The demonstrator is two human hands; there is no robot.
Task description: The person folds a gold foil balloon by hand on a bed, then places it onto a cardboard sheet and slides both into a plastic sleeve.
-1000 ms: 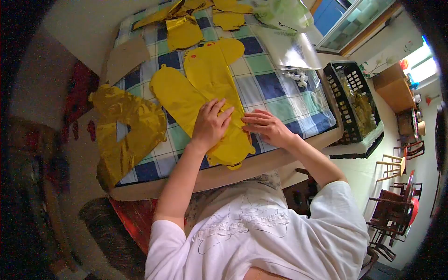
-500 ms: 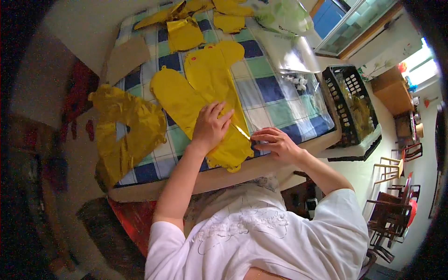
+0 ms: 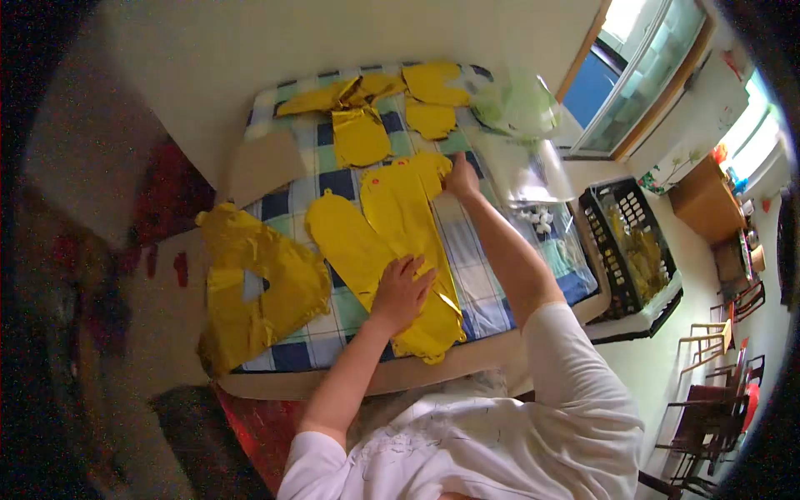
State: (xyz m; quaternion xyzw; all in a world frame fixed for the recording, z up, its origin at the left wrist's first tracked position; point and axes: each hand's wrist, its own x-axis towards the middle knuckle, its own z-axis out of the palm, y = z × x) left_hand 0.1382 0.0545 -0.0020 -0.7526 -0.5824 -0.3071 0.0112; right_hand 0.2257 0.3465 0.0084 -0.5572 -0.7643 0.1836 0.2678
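Note:
A flat gold foil balloon (image 3: 408, 221) lies lengthwise on a checked cloth, its lower end near the front edge. My left hand (image 3: 404, 292) rests on its lower part, palm down with the fingers stretched out. At the balloon's far right corner, my right hand (image 3: 462, 177) is closed on the foil edge; its fingertips are partly hidden. To the left lies a crinkled gold foil balloon (image 3: 267, 292) with a hole in its middle. Further back are a folded gold foil piece (image 3: 361, 137) and another flat gold foil piece (image 3: 433, 87).
The checked cloth (image 3: 483, 271) covers the table. A piece of brown cardboard (image 3: 265, 167) is at the left rear. Clear plastic bags (image 3: 533, 171) lie along the right side. Beyond the right edge stands a black plastic crate (image 3: 621, 250) with gold foil inside.
My right hand has gone from the balloon's lower right edge to its far right corner. My left hand stays on the lower part. The view has tilted toward the wall.

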